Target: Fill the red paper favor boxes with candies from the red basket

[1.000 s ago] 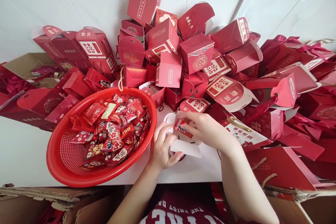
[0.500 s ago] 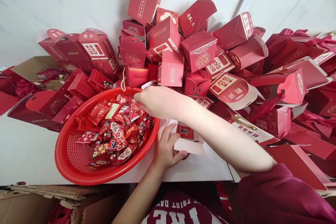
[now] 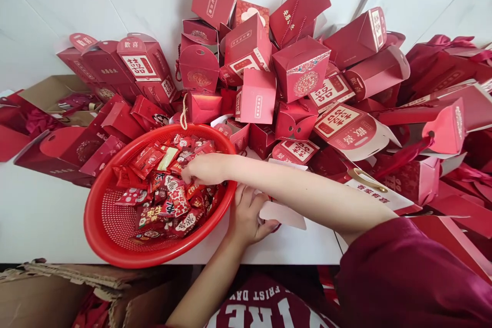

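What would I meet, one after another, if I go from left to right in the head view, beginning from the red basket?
Red basket holding sweets → open box's pale flap → white printed panel → bright pink flap. The red boxes behind overlap too much to order.

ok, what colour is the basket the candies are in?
The basket is bright red; it shows best in the head view.

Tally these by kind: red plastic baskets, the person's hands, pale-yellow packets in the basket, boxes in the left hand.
Red plastic basket: 1
Left hand and right hand: 2
Pale-yellow packet: 1
Open box, partly hidden: 1
Total: 5
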Motion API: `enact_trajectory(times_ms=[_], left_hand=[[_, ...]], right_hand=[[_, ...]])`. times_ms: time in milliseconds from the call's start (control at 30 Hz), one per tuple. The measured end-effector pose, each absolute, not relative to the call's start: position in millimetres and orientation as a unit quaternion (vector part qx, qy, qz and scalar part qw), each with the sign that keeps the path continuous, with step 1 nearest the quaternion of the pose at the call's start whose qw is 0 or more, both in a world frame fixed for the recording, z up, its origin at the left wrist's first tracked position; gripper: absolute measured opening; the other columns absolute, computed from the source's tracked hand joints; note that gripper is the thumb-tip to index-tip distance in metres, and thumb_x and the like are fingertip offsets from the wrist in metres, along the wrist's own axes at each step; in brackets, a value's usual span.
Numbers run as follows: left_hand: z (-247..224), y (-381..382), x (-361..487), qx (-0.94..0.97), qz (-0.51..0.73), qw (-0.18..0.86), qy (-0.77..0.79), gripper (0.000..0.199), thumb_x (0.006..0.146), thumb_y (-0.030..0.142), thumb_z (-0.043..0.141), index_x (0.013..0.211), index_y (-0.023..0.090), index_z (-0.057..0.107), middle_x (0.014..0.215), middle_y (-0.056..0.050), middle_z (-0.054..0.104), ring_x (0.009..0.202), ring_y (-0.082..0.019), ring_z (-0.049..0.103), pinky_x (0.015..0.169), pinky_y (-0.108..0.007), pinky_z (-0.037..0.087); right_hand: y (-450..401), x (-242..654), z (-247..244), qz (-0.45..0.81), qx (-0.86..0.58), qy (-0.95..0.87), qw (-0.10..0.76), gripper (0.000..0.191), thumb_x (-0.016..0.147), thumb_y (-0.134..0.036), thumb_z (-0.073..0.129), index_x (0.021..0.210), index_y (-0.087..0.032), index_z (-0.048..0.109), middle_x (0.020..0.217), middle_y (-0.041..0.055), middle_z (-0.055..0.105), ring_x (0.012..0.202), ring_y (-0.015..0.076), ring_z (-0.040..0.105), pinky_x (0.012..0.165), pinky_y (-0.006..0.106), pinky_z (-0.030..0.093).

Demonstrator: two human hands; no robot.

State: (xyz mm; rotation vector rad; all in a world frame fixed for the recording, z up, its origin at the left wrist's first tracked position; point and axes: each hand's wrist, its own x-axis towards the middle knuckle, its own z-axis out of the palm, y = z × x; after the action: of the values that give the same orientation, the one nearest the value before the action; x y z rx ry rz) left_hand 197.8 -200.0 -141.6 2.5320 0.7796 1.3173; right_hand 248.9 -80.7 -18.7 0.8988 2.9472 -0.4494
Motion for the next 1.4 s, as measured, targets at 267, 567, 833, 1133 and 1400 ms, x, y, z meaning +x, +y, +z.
enact_trajectory(times_ms=[267, 567, 833, 1133, 1400], left_hand=[[-143.9, -198.2, 196.3, 0.858, 0.438, 0.090, 0.253, 0.069, 0.097, 0.066, 0.034, 0.120, 0.011, 0.070, 0.124, -0.021, 0.061, 0.122, -0.037, 0.049, 0.103, -0.048, 0.041], [-143.6, -197.5, 195.0, 0.863, 0.430, 0.085, 0.253, 0.067, 0.098, 0.064, 0.033, 0.120, 0.013, 0.070, 0.124, -0.020, 0.063, 0.121, -0.038, 0.051, 0.099, -0.049, 0.043], [-144.5, -199.6, 194.6, 0.861, 0.421, 0.106, 0.265, 0.072, 0.097, 0.067, 0.032, 0.129, 0.013, 0.067, 0.124, -0.020, 0.065, 0.120, -0.039, 0.052, 0.097, -0.051, 0.044], [-145.7, -200.9, 194.2, 0.856, 0.422, 0.114, 0.275, 0.073, 0.095, 0.070, 0.031, 0.121, 0.016, 0.072, 0.115, -0.018, 0.066, 0.112, -0.036, 0.056, 0.095, -0.049, 0.045], [-132.4, -204.5, 195.5, 0.856, 0.410, 0.122, 0.290, 0.073, 0.094, 0.075, 0.030, 0.096, 0.017, 0.073, 0.103, -0.016, 0.067, 0.101, -0.031, 0.057, 0.092, -0.045, 0.046]], right_hand=[[-82.9, 238.0, -34.3, -0.164, 0.285, 0.944, 0.027, 0.025, 0.092, -0.021, 0.066, 0.117, -0.017, 0.065, 0.119, 0.0090, 0.070, 0.107, 0.0245, 0.065, 0.076, 0.032, 0.048], [-86.4, 239.3, -31.6, -0.180, 0.302, 0.935, 0.049, 0.021, 0.089, -0.015, 0.064, 0.110, -0.016, 0.068, 0.111, 0.0090, 0.071, 0.097, 0.0236, 0.066, 0.070, 0.030, 0.045], [-97.0, 247.0, -28.7, -0.169, 0.314, 0.934, 0.016, 0.028, 0.090, -0.005, 0.052, 0.114, -0.013, 0.064, 0.111, 0.0125, 0.068, 0.092, 0.0221, 0.066, 0.066, 0.029, 0.043], [-96.8, 249.0, -35.7, -0.171, 0.289, 0.942, 0.006, 0.017, 0.095, -0.019, 0.056, 0.109, -0.019, 0.065, 0.106, 0.0077, 0.070, 0.092, 0.0210, 0.064, 0.068, 0.028, 0.042], [-153.8, 308.0, 34.6, -0.156, 0.360, 0.882, -0.262, 0.046, 0.096, -0.007, 0.047, 0.141, -0.018, 0.050, 0.124, 0.0088, 0.067, 0.103, 0.0190, 0.067, 0.087, 0.029, 0.050]])
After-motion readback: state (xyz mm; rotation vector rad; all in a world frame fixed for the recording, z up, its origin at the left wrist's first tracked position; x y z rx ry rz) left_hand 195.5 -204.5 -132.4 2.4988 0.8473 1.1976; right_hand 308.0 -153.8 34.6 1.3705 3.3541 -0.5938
